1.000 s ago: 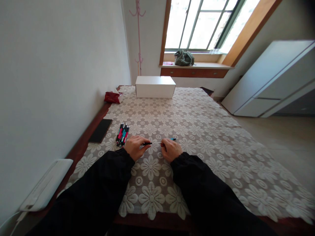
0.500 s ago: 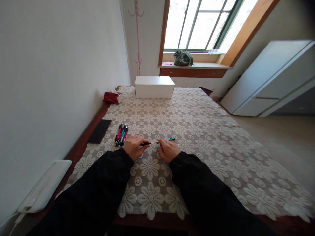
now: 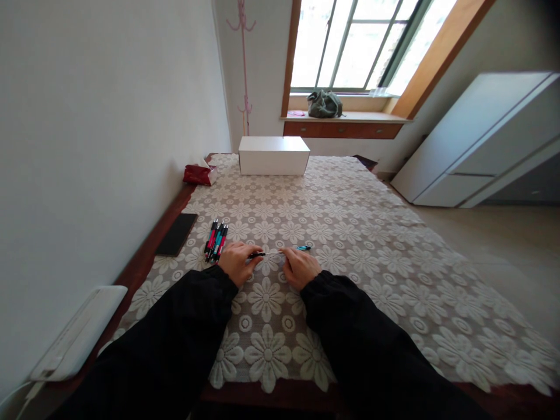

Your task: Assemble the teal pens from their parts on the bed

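Note:
My left hand (image 3: 238,262) pinches the black part of a pen (image 3: 257,255) between thumb and fingers. A thin whitish pen refill (image 3: 273,252) spans the gap between the black part and my right hand. My right hand (image 3: 301,268) is closed with its fingertips on the refill's other end. Just past the right fingers shows a teal pen barrel (image 3: 303,248); whether those fingers touch it I cannot tell. Beside my left hand several pens (image 3: 216,240), with red and teal barrels, lie side by side on the lace tablecloth (image 3: 266,298).
A white box (image 3: 273,156) stands at the table's far end. Along the left edge are a red tissue pack (image 3: 199,174), a dark flat pad (image 3: 177,234) and a white power strip (image 3: 81,332) with a cable. The wall runs close on the left.
The black pen part in my left hand has shifted slightly left, and a little more of the thin refill shows between the hands. My right hand stays nearly in place.

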`<state>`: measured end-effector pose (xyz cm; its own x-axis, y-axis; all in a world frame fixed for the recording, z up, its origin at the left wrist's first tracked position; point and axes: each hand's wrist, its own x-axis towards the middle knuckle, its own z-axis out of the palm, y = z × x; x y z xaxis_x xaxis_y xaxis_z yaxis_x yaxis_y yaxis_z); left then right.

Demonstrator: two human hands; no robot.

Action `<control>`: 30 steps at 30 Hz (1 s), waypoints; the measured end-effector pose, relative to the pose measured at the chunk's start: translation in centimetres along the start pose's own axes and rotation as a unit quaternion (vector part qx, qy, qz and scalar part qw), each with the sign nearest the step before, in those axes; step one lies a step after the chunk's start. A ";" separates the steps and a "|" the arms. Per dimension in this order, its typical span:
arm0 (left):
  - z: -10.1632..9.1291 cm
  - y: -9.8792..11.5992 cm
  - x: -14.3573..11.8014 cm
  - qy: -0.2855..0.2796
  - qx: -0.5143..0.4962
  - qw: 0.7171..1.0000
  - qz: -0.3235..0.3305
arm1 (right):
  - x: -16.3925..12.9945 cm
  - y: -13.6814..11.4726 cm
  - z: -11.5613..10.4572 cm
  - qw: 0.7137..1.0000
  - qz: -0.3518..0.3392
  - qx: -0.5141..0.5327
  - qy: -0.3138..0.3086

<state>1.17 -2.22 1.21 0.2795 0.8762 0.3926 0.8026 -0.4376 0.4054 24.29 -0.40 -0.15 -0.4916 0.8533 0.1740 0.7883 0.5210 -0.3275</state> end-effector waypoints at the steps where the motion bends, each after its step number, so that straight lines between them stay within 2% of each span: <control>1: 0.0 0.0 0.0 -0.006 0.001 1.000 0.000 | 0.0 0.1 0.1 1.000 0.000 -0.002 0.003; 11: -0.1 0.0 -0.1 -0.033 0.009 0.999 0.002 | 0.6 2.2 -0.7 0.993 -0.021 -0.031 0.111; 18: -0.2 0.1 0.0 -0.048 0.014 0.999 -0.001 | 0.7 3.4 0.6 0.991 -0.031 -0.032 0.129; 24: -0.1 0.1 0.0 -0.060 0.017 0.998 -0.001 | 0.7 3.2 0.7 0.988 -0.061 -0.008 0.139; 30: 0.0 0.0 0.0 -0.063 0.005 0.998 0.010 | 0.8 2.9 0.8 0.988 -0.098 0.026 0.116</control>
<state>1.18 -2.22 1.27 0.3581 0.8863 0.2936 0.8015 -0.4531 0.3901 25.87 1.79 -1.65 -0.5305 0.7218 0.4445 0.6635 0.6799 -0.3122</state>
